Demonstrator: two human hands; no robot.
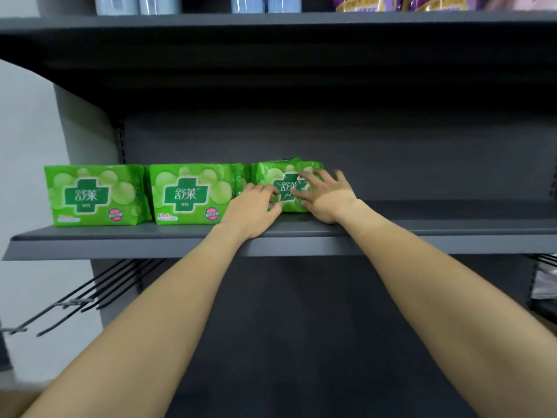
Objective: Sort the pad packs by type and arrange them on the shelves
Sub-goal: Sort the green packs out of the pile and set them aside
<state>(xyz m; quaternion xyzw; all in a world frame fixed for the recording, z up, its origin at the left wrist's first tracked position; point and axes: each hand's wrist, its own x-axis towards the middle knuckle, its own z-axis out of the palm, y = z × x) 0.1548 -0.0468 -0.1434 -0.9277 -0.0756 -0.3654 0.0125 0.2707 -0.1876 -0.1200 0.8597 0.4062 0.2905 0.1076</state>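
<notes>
Three green pad packs stand in a row on the dark grey middle shelf (422, 233). The left pack (93, 194) and the middle pack (190, 193) stand upright and untouched. My left hand (253, 211) touches the lower left front of the third green pack (286, 185) with its fingertips. My right hand (325, 196) lies spread across that pack's right front, fingers straight. More green packs seem stacked behind the third one, mostly hidden.
The upper shelf (271, 22) carries blue packs (265, 3) and purple packs (401, 3). The middle shelf is bare to the right of my hands. Black wire hooks (90, 294) stick out at lower left. A pale bag (545, 285) sits at the right edge.
</notes>
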